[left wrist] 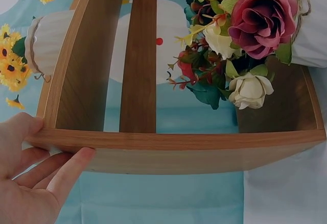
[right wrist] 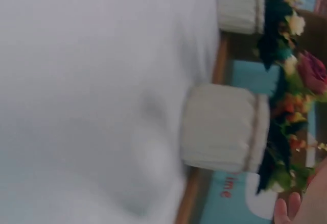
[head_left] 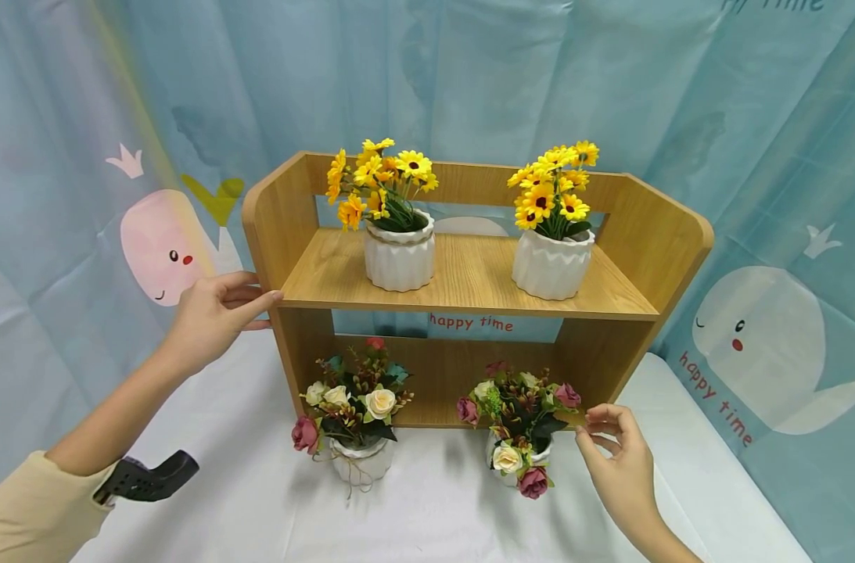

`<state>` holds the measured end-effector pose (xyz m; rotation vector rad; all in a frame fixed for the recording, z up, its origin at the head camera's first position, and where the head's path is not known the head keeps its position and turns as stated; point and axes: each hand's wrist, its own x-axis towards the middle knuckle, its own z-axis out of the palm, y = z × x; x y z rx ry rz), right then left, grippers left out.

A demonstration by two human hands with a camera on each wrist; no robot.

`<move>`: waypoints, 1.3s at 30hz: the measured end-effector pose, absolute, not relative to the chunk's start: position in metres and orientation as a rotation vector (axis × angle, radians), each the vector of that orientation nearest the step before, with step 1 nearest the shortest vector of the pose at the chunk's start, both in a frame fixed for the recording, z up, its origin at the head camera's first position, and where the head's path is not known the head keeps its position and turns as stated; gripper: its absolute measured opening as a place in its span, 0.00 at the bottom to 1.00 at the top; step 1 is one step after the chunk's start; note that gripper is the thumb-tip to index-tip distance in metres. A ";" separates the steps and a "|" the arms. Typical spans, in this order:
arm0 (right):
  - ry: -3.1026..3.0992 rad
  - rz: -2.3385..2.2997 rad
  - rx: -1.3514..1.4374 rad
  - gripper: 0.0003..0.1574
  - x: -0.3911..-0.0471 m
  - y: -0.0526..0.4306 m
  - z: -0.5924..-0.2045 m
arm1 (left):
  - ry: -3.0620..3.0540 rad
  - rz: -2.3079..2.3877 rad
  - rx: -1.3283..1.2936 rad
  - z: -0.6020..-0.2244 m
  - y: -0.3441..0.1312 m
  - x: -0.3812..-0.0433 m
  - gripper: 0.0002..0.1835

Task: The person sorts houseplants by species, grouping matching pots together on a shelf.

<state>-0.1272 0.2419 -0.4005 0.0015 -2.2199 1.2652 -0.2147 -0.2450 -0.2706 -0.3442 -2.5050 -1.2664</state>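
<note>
A two-tier wooden shelf [head_left: 462,309] stands on the white cloth. My left hand [head_left: 219,317] grips the front edge of its left side panel, thumb in front and fingers along the outer face, as the left wrist view also shows. My right hand [head_left: 620,461] is by the shelf's lower right corner, beside the right rose pot [head_left: 550,453], its fingers loosely bent with nothing visible between them. Whether its fingertips touch the shelf or flowers, I cannot tell. The left rose pot [head_left: 364,461] stands in front of the lower tier.
On the upper tier are two white pots of yellow flowers, a left pot [head_left: 399,258] and a right pot [head_left: 552,266]. A blue printed curtain [head_left: 497,78] hangs behind. White cloth [head_left: 223,500] covers the table. The right wrist view is blurred.
</note>
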 end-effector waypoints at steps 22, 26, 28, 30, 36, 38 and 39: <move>-2.519 1.507 -0.058 0.24 -0.119 0.234 -0.445 | -2.500 -1.262 -0.350 -0.272 -0.246 -0.217 0.21; -2.509 1.539 -0.019 0.21 -0.122 0.233 -0.447 | -2.500 -1.263 -0.351 -0.272 -0.246 -0.217 0.21; -2.509 1.553 -0.012 0.20 -0.123 0.233 -0.448 | -2.498 -1.263 -0.351 -0.272 -0.246 -0.216 0.21; -2.518 1.567 -0.010 0.19 -0.125 0.233 -0.448 | -2.496 -1.265 -0.351 -0.272 -0.246 -0.216 0.21; -2.558 1.569 -0.027 0.17 -0.131 0.234 -0.449 | -2.499 -1.269 -0.353 -0.271 -0.246 -0.215 0.20; -2.565 1.546 -0.024 0.17 -0.133 0.234 -0.449 | -2.499 -1.265 -0.353 -0.271 -0.246 -0.215 0.20; -2.567 1.523 -0.013 0.17 -0.133 0.234 -0.450 | -2.499 -1.261 -0.353 -0.272 -0.246 -0.216 0.20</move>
